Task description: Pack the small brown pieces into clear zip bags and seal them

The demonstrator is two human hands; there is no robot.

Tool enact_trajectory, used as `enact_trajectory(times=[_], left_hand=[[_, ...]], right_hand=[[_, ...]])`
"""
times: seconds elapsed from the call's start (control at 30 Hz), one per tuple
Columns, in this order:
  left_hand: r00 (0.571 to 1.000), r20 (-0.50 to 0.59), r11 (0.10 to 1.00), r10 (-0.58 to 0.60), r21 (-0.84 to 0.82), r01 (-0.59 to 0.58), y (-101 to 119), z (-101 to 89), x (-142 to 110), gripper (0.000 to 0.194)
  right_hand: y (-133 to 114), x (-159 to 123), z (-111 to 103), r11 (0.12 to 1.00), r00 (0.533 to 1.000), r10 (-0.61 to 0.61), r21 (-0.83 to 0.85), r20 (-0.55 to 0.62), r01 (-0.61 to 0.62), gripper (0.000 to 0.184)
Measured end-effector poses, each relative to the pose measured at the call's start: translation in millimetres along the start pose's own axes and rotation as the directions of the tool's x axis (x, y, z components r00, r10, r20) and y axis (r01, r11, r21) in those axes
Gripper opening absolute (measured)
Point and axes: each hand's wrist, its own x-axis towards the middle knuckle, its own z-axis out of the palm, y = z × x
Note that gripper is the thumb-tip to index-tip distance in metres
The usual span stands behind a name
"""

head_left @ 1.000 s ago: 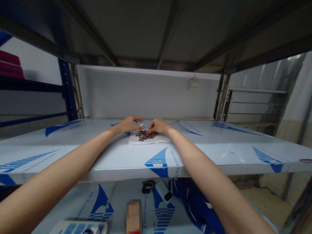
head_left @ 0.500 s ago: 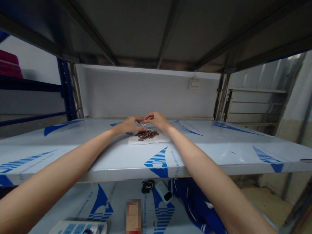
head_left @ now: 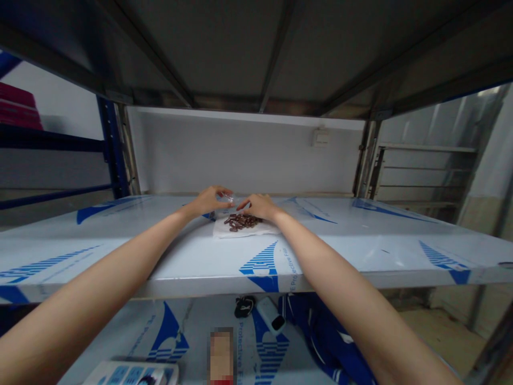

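The pieces [head_left: 239, 222] lie just under the half-curled right hand [head_left: 258, 206]; the left hand [head_left: 210, 200] pinches a clear bag [head_left: 227, 200] beside them.

The capsules [head_left: 241, 222] lie on the cloth [head_left: 224, 231], which rests on the shelf [head_left: 192, 255] before the wall [head_left: 240, 155].

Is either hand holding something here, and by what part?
The left hand holds a small clear plastic item; which part it grips is too small to tell. Whether the right hand holds anything cannot be told.
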Motion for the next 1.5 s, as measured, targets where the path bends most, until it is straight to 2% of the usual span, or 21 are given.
enact_trajectory(times=[0.3, 0.47, 0.57, 0.67, 0.73, 0.8, 0.93, 1.13, 1.2, 1.3, 1.37, 1.43, 1.5], left_hand=[[0.999, 0.012, 0.999, 0.03, 0.035, -0.031, -11, 6.4, 3, 0.064], [0.999, 0.029, 0.999, 0.04, 0.035, -0.041, -11, 6.0, 4, 0.066], [0.998, 0.048, 0.999, 0.037, 0.026, -0.038, -9, 5.0, 3, 0.063], [0.997, 0.063, 0.999, 0.047, 0.002, -0.047, -7, 5.4, 1, 0.062], [0.996, 0.059, 0.997, 0.071, -0.023, -0.07, -6, 6.4, 1, 0.06], [0.995, 0.049, 0.996, 0.085, -0.044, -0.083, -5, 7.2, 1, 0.059], [0.996, 0.053, 0.995, 0.073, -0.066, -0.07, -3, 6.4, 1, 0.059], [0.999, 0.028, 0.995, 0.045, -0.093, -0.043, -3, 3.7, 0, 0.066], [0.999, 0.013, 0.995, 0.034, -0.094, -0.033, -5, 2.4, 1, 0.067], [1.0, 0.004, 0.997, 0.013, -0.082, -0.012, -7, 0.4, 2, 0.065], [1.0, -0.001, 0.997, 0.004, -0.075, -0.004, -8, -0.1, 3, 0.063], [1.0, -0.01, 0.997, 0.006, -0.076, -0.007, -9, 0.2, 3, 0.06], [1.0, -0.012, 0.996, 0.012, -0.083, -0.013, -9, 0.7, 3, 0.058]], right_hand=[[-10, 0, 1, 0.976, 0.999, -0.047, -0.214, 0.018, 0.05, 0.017], [-12, -1, 1, 0.964, 0.999, -0.05, -0.26, 0.022, 0.054, 0.015], [-9, -1, -2, 0.981, 0.997, -0.03, -0.193, -0.071, 0.016, 0.013], [-6, 0, -6, 0.999, 0.977, 0.029, 0.034, -0.21, -0.022, 0.016], [-7, 2, -6, 0.983, 0.961, 0.052, 0.184, -0.271, -0.002, 0.02], [-8, 4, -5, 0.967, 0.953, 0.042, 0.253, -0.299, 0.037, 0.021], [-13, 3, -2, 0.977, 0.954, 0.004, 0.204, -0.3, 0.06, 0.022], [-14, -1, -8, 0.99, 0.906, 0.126, 0.114, -0.404, -0.087, 0.024], [-12, -2, -8, 0.985, 0.929, 0.162, 0.107, -0.333, -0.134, 0.025], [-11, -2, -5, 0.99, 0.989, 0.13, 0.056, -0.073, -0.126, 0.028], [-13, -2, -2, 0.996, 0.996, 0.078, 0.027, 0.047, -0.079, 0.026], [-16, -1, 0, 0.999, 0.997, 0.053, -0.012, 0.063, -0.052, 0.022], [-19, -1, 0, 0.997, 0.999, 0.046, -0.068, 0.022, -0.045, 0.018]])
